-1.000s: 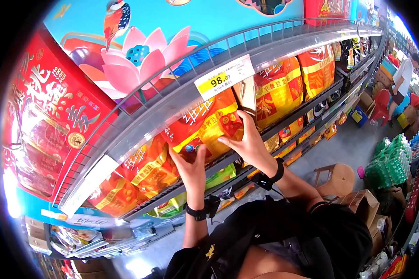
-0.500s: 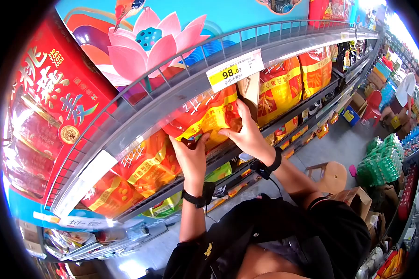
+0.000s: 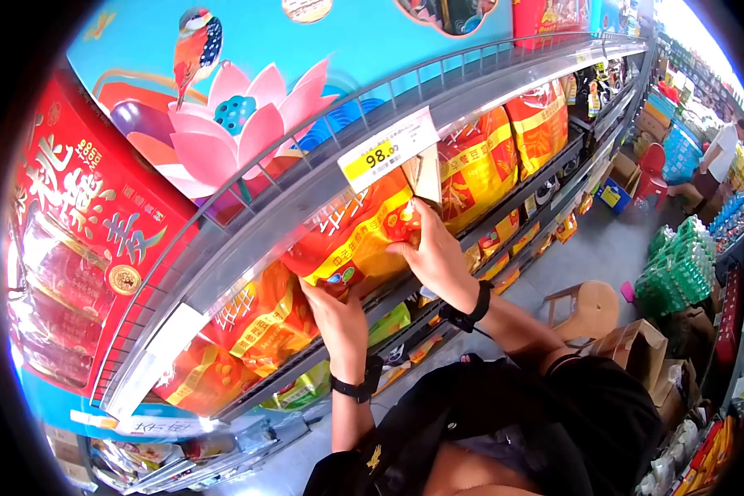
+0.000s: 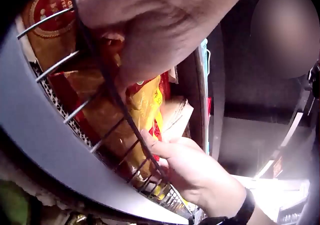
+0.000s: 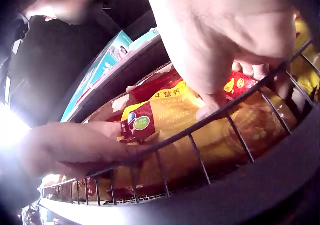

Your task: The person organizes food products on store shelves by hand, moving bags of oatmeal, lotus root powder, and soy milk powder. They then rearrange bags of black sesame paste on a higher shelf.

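A red and yellow bag (image 3: pixel 351 236) stands on the wire-fronted shelf under a price tag (image 3: pixel 388 151). My left hand (image 3: pixel 339 322) grips its lower left corner, fingers behind it and thumb at the front. On the bag's right side my right hand (image 3: pixel 440 258) holds it, thumb on the front face. In the right wrist view the bag (image 5: pixel 175 115) lies behind the wire rail (image 5: pixel 192 130), between the right hand (image 5: pixel 225 34) and the left hand (image 5: pixel 65 145). The left wrist view shows the right hand (image 4: pixel 192 170) at the bag's far end; some fingertips are hidden.
Similar bags (image 3: pixel 264 322) stand left, more bags (image 3: pixel 475 169) right, beside a cardboard piece (image 3: pixel 424 178). A large red box (image 3: pixel 83 240) sits on the upper shelf. Behind are a wooden stool (image 3: pixel 595 310), green bottle packs (image 3: pixel 678 269) and a person (image 3: pixel 719 157) in the aisle.
The head view has shifted a little. Both hands stay on the bag, which tilted slightly between them; the left thumb now lies closer to its lower edge.
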Demonstrator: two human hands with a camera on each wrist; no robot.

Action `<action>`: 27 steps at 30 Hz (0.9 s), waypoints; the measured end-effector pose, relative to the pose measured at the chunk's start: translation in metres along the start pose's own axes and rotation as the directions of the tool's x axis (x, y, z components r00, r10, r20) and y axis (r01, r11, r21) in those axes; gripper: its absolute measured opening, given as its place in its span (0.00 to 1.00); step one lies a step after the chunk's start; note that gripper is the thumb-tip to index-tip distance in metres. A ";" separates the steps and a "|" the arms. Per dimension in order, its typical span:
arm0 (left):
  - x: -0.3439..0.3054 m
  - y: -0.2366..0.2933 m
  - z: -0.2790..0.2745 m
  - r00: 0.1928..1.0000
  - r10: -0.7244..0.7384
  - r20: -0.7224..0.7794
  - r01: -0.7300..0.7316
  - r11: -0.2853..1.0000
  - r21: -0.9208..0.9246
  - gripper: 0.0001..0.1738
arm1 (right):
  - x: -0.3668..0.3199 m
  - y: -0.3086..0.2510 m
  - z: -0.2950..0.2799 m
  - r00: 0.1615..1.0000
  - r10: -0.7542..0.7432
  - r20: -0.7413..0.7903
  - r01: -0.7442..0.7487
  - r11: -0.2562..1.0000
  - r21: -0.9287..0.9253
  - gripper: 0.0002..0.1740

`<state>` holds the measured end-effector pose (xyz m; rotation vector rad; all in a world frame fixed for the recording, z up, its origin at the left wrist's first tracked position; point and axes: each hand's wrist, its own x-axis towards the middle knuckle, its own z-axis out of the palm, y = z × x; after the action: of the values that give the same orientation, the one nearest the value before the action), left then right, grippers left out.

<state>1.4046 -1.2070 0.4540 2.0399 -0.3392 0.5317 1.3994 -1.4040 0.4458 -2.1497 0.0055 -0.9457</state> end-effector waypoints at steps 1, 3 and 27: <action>-0.002 0.000 0.002 0.999 0.021 -0.029 -0.020 0.999 0.028 0.53 | -0.001 0.002 0.002 0.999 -0.023 -0.039 0.022 1.000 -0.019 0.49; -0.004 0.003 0.002 0.999 -0.001 -0.040 0.001 1.000 0.004 0.48 | -0.002 0.004 0.005 0.992 -0.026 -0.125 0.022 0.999 -0.033 0.42; -0.025 0.019 -0.019 0.986 -0.152 0.066 0.164 0.953 -0.254 0.62 | -0.004 0.018 -0.006 0.977 -0.206 -0.051 0.203 0.977 -0.065 0.57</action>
<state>1.3703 -1.1995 0.4641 1.8082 -0.2556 0.3236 1.3979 -1.4195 0.4341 -2.2075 -0.1645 -1.1382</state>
